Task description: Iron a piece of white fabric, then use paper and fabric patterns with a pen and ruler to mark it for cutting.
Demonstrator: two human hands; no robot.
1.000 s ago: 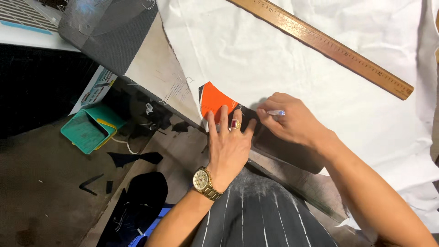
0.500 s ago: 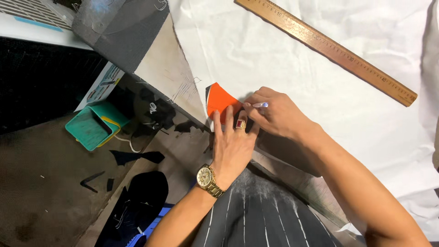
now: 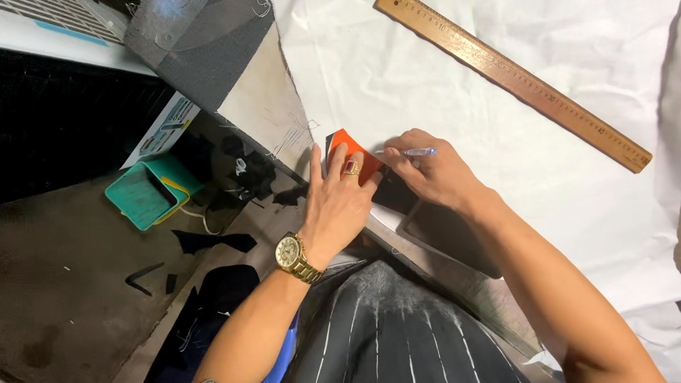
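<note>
Head view: the left hand (image 3: 339, 202) lies flat, fingers spread, pinning an orange card (image 3: 349, 144) to the white cloth (image 3: 454, 106) on the desk. Just right of that flat grip, the right hand (image 3: 433, 174) has its grip pinched shut on a blue pen (image 3: 418, 151), tip beside the card's edge. This looks like tracing; it needs the card steady. A wooden ruler (image 3: 511, 74) lies well beyond.

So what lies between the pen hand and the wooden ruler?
In the head view, only bare white cloth lies between the right hand, which holds the pen, and the ruler.
</note>
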